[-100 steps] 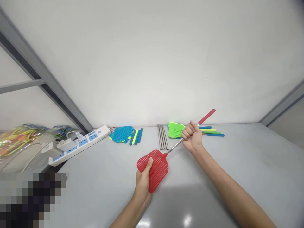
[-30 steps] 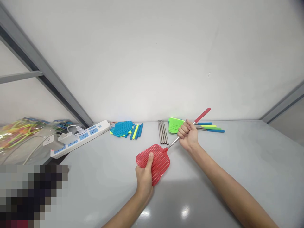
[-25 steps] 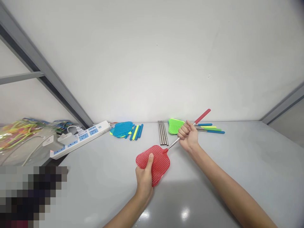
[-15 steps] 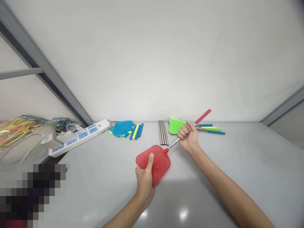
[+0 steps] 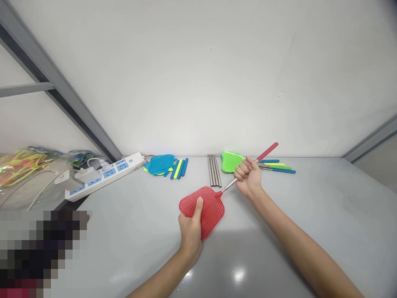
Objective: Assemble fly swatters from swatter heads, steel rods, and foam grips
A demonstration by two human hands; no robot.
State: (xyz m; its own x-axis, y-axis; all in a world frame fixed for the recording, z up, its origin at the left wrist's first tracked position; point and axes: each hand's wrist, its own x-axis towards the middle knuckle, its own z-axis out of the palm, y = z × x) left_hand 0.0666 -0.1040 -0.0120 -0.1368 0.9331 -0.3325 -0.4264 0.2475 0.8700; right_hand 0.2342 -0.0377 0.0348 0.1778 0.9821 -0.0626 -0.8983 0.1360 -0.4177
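A red fly swatter [image 5: 212, 213] is held slantwise over the grey table, its mesh head toward me and its red grip pointing up and right. My left hand [image 5: 191, 229] grips the mesh head, thumb on top and the other fingers hidden beneath. Around the metal rod my right hand [image 5: 248, 178] is closed, between the head and the grip. Behind that hand lie a green swatter head [image 5: 231, 162] and several swatter handles [image 5: 281, 167] in blue, yellow and green. Several bare metal rods [image 5: 214, 170] lie side by side near the wall.
Blue swatter heads [image 5: 160, 164] are stacked beside loose coloured grips [image 5: 179, 169] at the back. A white power strip [image 5: 107, 176] with plugged-in chargers runs along the left, next to a clear plastic bag [image 5: 27, 174] of colourful items. A wall closes the back.
Both hands keep their hold on the red fly swatter, with hardly any movement between them. The whole view has shifted slightly.
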